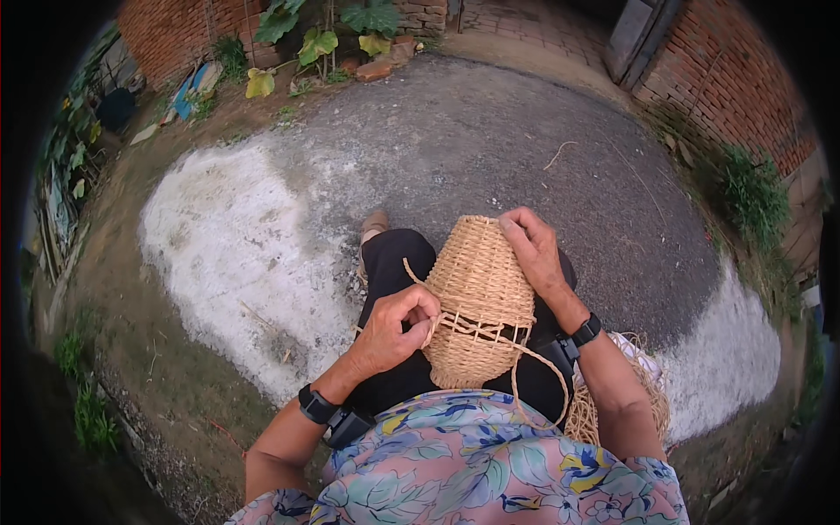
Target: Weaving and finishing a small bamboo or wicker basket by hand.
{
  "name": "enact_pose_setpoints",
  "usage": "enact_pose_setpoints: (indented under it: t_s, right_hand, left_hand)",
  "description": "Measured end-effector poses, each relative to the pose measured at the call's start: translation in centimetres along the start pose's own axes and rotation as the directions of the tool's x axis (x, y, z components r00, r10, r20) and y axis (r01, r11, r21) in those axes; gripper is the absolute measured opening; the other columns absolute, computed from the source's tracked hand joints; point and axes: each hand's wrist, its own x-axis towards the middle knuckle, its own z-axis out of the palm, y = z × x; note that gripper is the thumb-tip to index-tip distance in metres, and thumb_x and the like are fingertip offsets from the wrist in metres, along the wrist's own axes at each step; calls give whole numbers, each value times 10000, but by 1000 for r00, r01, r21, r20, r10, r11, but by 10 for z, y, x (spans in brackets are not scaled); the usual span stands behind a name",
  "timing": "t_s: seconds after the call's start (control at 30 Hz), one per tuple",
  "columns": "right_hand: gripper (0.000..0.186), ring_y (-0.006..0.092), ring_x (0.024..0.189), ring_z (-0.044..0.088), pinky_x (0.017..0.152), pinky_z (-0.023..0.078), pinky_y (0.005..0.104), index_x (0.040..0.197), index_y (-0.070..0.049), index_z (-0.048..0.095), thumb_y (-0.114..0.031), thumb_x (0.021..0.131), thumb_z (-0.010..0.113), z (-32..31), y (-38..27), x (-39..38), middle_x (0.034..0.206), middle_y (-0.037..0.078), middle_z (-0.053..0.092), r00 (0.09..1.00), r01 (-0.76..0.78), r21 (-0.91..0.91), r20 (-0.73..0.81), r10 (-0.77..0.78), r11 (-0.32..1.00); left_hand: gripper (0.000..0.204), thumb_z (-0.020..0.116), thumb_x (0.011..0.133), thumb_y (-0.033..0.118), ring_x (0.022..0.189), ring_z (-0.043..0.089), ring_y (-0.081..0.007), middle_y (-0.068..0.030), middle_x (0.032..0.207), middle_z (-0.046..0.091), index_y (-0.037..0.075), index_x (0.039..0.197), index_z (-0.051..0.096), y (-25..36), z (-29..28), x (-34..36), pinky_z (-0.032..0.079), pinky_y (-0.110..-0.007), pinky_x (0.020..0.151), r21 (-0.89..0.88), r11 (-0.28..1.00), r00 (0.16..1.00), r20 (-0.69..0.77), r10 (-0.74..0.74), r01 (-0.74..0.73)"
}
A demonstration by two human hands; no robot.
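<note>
A tan woven basket rests across my lap, its narrower end pointing away from me. Around its middle runs an open band where bare upright strands show between two woven parts. At the left end of that band my left hand is closed in a pinch on a twisted straw cord. The cord crosses the band, and its loose length loops down on the right toward my shirt. My right hand grips the far right edge of the basket, thumb on top; its other fingertips are partly hidden.
A bundle of loose straw cord lies beside my right forearm. Grey paved ground spreads ahead, with a white powdery patch on the left and another at right. Brick walls and leafy plants stand farther off.
</note>
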Motion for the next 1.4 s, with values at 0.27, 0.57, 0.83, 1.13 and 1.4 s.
enact_pose_setpoints:
  t_s: [0.27,0.57,0.83,1.13,1.4]
  right_hand:
    - [254,137,842,572,783,463,294,958,5,638,-242,949,581,-7,0,0,923,53,625,997,-55,10,59,55,998]
    - [271,131,847,572,785,463,295,956,-4,645,-267,949,580,-7,-1,1,930,49,630,995,-46,3,84,46,999]
    - [275,139,849,574,780,462,297,963,0,641,-267,959,573,-6,2,-1,922,57,624,997,-54,21,63,53,998]
    - [285,145,863,584,791,469,306,969,4,641,-274,964,574,-5,3,-2,921,61,624,998,-38,23,51,37,999]
    - [233,148,830,578,757,468,314,936,-6,643,-237,937,610,-13,-1,-6,895,60,609,990,117,-181,-62,-130,977]
  left_hand:
    - [182,584,828,-42,689,608,-108,-53,847,618,-7,1005,601,6,0,0,502,-247,602,-3,996,995,38,-87,88]
    - [147,682,871,34,716,577,-44,-14,861,627,14,1008,633,11,0,-2,474,-202,618,-36,992,993,32,-117,118]
    - [189,729,824,32,667,557,-49,-7,853,604,22,998,656,21,4,1,467,-213,597,102,987,992,-25,-126,128]
    - [237,750,799,42,695,583,-96,-47,965,575,32,1010,642,24,7,1,490,-245,609,197,980,1000,-21,-12,16]
    - [194,738,810,81,654,588,-126,-63,901,565,35,967,633,32,4,3,479,-267,585,253,947,979,-6,-202,197]
